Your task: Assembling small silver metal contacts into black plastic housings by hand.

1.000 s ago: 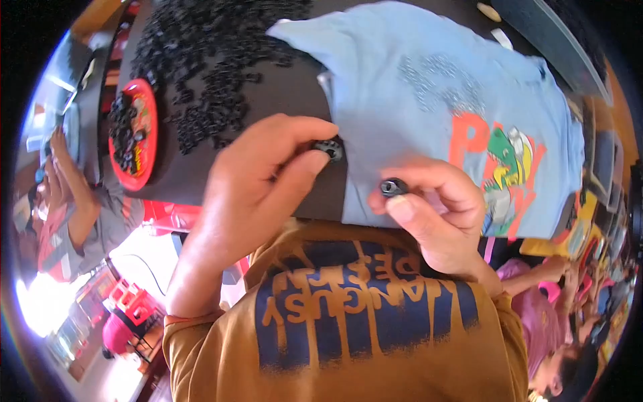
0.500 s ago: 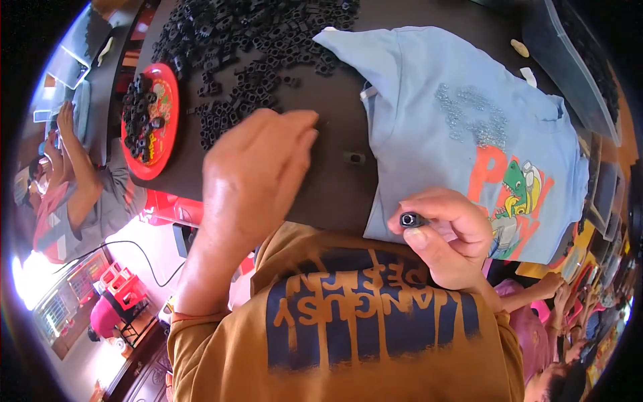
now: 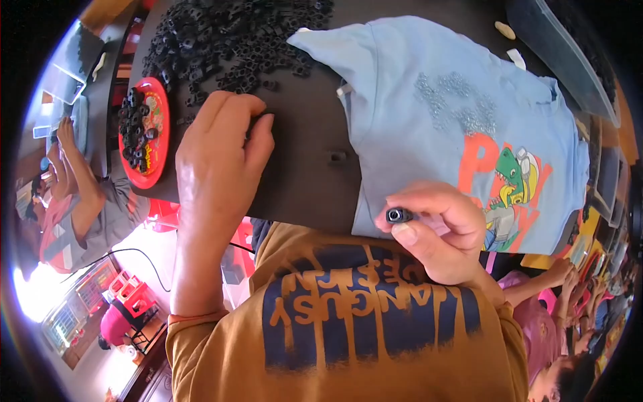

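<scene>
The right hand (image 3: 439, 231) was closed in a pinch, thumb and forefinger tight on a small black piece (image 3: 400, 215); the piece had its round, hollow end turned toward the camera, and it was held above the lower left edge of a light blue shirt (image 3: 395, 80). The left hand (image 3: 220, 147) hung over the dark table (image 3: 301, 191), back of the hand up, just below the heap of black pieces (image 3: 234, 43); its thumb stood a little apart from the forefinger — the gap between them showed dark — and what lay under the curled fingers could not be seen. A loose piece (image 3: 337, 157) lay alone on the table between the two hands, just beside the shirt; left of the left hand sat a red plate (image 3: 163, 127) with more black pieces on its left half. The shirt lay spread out, a green dinosaur print (image 3: 512, 174) near its lower right; a cluster of small shiny bits (image 3: 462, 104) showed above the print; a clear box (image 3: 569, 60) stood beyond, at the upper right.
</scene>
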`<action>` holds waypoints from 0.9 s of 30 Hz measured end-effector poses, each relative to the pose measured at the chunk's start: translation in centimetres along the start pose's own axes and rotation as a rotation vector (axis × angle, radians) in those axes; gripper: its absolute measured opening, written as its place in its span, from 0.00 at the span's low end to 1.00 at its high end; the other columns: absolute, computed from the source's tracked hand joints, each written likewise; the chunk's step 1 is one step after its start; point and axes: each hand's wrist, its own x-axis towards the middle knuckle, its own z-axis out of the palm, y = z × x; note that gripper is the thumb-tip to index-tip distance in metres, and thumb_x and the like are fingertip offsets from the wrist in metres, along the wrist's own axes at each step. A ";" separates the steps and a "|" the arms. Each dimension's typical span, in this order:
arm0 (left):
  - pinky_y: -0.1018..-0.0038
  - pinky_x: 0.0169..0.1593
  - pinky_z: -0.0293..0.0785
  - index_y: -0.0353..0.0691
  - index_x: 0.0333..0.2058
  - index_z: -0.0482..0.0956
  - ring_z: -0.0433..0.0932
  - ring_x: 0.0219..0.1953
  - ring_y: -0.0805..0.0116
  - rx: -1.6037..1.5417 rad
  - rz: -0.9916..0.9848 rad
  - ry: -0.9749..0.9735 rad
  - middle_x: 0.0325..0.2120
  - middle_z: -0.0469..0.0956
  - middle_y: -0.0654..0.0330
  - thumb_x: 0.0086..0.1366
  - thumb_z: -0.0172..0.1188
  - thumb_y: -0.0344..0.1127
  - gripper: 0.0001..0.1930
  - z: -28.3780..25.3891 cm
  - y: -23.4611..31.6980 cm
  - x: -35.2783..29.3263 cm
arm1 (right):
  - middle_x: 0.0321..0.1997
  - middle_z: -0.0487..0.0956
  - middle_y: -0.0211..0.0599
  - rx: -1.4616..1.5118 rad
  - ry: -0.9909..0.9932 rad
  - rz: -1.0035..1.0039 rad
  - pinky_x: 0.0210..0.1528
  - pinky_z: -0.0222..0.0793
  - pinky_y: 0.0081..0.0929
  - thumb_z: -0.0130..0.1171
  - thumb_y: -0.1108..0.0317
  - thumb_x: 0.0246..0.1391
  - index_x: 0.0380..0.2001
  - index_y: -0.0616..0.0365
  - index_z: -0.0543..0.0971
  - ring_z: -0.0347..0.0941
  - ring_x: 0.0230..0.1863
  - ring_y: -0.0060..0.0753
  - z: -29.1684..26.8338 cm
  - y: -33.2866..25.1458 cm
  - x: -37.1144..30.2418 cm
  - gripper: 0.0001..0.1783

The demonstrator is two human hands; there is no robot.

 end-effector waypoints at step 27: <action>0.80 0.28 0.65 0.31 0.30 0.76 0.71 0.25 0.71 -0.918 0.037 -0.519 0.24 0.73 0.60 0.51 0.57 0.22 0.06 -1.7 5.1 0.5 | 0.31 0.79 0.37 0.100 0.085 -0.008 0.34 0.68 0.21 0.59 0.78 0.50 0.36 0.64 0.78 0.76 0.32 0.27 0.4 0.5 -0.2 0.08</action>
